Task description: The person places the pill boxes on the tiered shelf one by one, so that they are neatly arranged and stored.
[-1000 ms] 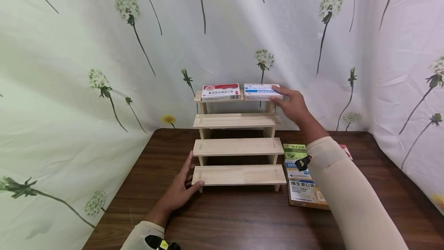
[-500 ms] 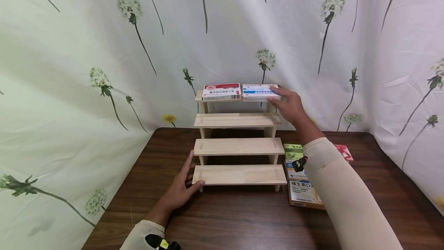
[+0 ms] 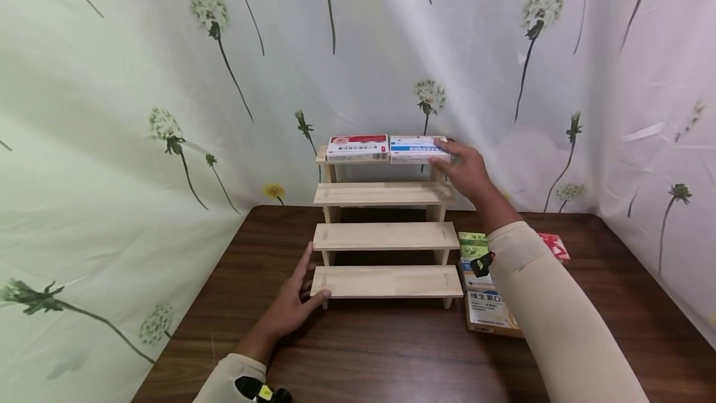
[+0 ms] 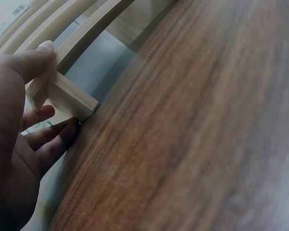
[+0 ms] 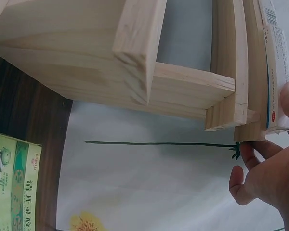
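A four-step wooden shelf [image 3: 386, 236] stands on the table. On its top step lie a red-and-white medicine box [image 3: 358, 149] at left and a blue-and-white medicine box [image 3: 416, 149] at right, nearly touching. My right hand [image 3: 468, 170] holds the right end of the blue-and-white box, thumb in front; the right wrist view shows some fingertips against the end of the top step. My left hand [image 3: 291, 300] grips the left end of the bottom step. The left wrist view shows the thumb [image 4: 38, 57] on the step's edge and other fingers beside the support below.
Right of the shelf lie more medicine boxes: a green one [image 3: 472, 244], a vitamin D box [image 3: 489, 310] and a red one [image 3: 555, 246], partly hidden by my right sleeve. A floral curtain [image 3: 369, 67] hangs close behind the dark wooden table [image 3: 380, 353].
The blue-and-white box has slid slightly left with my right hand, narrowing its gap to the red-and-white box. My left hand has stayed on the shelf.
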A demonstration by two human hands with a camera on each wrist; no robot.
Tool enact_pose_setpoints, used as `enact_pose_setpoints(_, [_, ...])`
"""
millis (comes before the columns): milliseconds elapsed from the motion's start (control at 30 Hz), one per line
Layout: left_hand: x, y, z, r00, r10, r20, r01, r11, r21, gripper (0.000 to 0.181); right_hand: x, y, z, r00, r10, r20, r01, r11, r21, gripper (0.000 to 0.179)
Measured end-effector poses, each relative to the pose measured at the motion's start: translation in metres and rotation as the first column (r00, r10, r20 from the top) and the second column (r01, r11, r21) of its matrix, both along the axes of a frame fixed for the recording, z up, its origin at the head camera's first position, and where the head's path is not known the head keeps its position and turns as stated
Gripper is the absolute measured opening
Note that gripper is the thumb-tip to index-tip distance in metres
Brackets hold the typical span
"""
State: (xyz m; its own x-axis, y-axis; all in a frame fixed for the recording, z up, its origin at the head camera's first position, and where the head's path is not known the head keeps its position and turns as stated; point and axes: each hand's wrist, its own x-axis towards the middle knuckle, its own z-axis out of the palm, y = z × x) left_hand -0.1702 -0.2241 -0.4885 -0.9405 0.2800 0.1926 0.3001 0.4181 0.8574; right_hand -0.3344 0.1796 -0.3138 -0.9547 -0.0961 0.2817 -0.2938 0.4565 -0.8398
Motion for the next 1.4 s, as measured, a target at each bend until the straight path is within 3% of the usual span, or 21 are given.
enact_pose_setpoints(633, [0.003, 0.002, 0.002, 1.000, -0.017, -0.022, 0.017, 1.000, 0.016, 0.103, 0.000, 0.004, 0.001, 1.000, 0.009, 0.001, -0.009, 0.999, 0.048, 0.070])
enact_pose_setpoints(900, [0.004, 0.002, 0.001, 1.000, -0.003, -0.018, 0.003, 1.000, 0.003, 0.103, 0.002, 0.011, -0.001, 0.999, 0.020, -0.042, -0.018, 0.998, 0.059, 0.069])
enact_pose_setpoints(1100, [0.004, 0.002, 0.002, 1.000, 0.009, -0.009, -0.009, 1.000, 0.004, 0.103, 0.003, 0.019, -0.005, 1.000, 0.020, -0.023, -0.018, 0.998, 0.061, 0.072])
enact_pose_setpoints(1400, [0.003, 0.004, 0.001, 1.000, 0.009, 0.006, -0.009, 1.000, 0.000, 0.103, 0.012, 0.032, -0.012, 1.000, 0.005, -0.015, -0.002, 0.989, 0.146, 0.073])
